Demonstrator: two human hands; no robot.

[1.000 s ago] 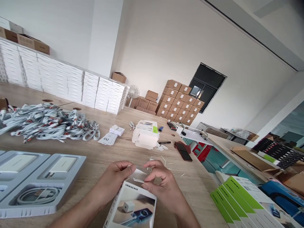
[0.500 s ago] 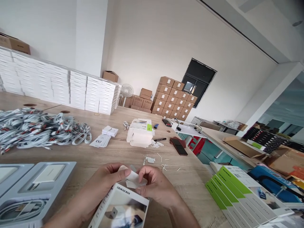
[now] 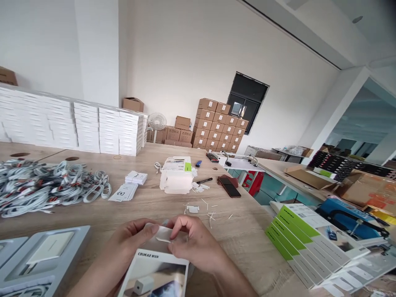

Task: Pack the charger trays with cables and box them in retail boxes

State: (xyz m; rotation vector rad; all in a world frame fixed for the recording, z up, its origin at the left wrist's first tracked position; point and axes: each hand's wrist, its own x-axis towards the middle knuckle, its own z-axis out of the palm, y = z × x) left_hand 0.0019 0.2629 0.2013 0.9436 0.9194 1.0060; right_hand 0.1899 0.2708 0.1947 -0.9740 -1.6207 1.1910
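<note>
A white printed charger box (image 3: pixel 162 270), with a charger and a phone pictured on its front, leans toward me at the bottom middle. Its top end flap (image 3: pixel 161 233) is raised between my hands. My left hand (image 3: pixel 131 243) is closed on the box's left side, thumb on the flap. From the right, my right hand (image 3: pixel 196 243) pinches the flap's other edge between thumb and bent fingers. The lower part of the box runs out of view.
Grey trays with chargers (image 3: pixel 49 251) lie at left, below a heap of white cables (image 3: pixel 55 185). Leaflets (image 3: pixel 123 192), a flattened carton (image 3: pixel 176 181), paper scraps (image 3: pixel 194 209) and a phone (image 3: pixel 229 187) lie ahead. Green-and-white boxes (image 3: pixel 303 243) are stacked right.
The raised flap has been bent lower, and the box front faces me more squarely. Both hands stay on the box. The view has turned slightly right.
</note>
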